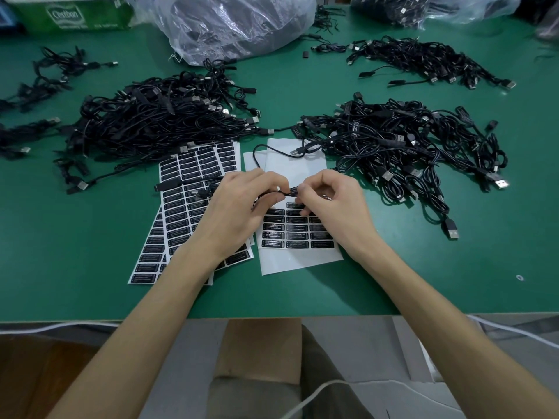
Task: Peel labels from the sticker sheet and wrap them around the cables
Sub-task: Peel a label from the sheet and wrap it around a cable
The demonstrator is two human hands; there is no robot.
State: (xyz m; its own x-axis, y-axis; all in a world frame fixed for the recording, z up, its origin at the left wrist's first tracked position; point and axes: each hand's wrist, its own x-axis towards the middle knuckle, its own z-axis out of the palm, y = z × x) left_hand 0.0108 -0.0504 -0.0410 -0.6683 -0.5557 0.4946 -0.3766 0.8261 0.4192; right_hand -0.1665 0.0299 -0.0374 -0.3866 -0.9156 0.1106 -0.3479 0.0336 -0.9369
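Observation:
My left hand (234, 207) and my right hand (332, 207) meet above a partly used sticker sheet (298, 258) with rows of black labels (273, 235). Between their fingertips they pinch the small black controller (289, 192) of one thin black cable (257, 157), which loops away over the white sheet to a USB plug. A label seems to be pressed around the controller, though fingers hide most of it. Full sticker sheets (193, 189) lie fanned under my left wrist.
A big heap of black USB cables (163, 119) lies at the left, another cable heap (402, 146) at the right, a smaller cable pile (423, 62) far right. A clear plastic bag (236, 22) and a green carton (75, 13) stand at the back. The green table's edge (272, 316) is near me.

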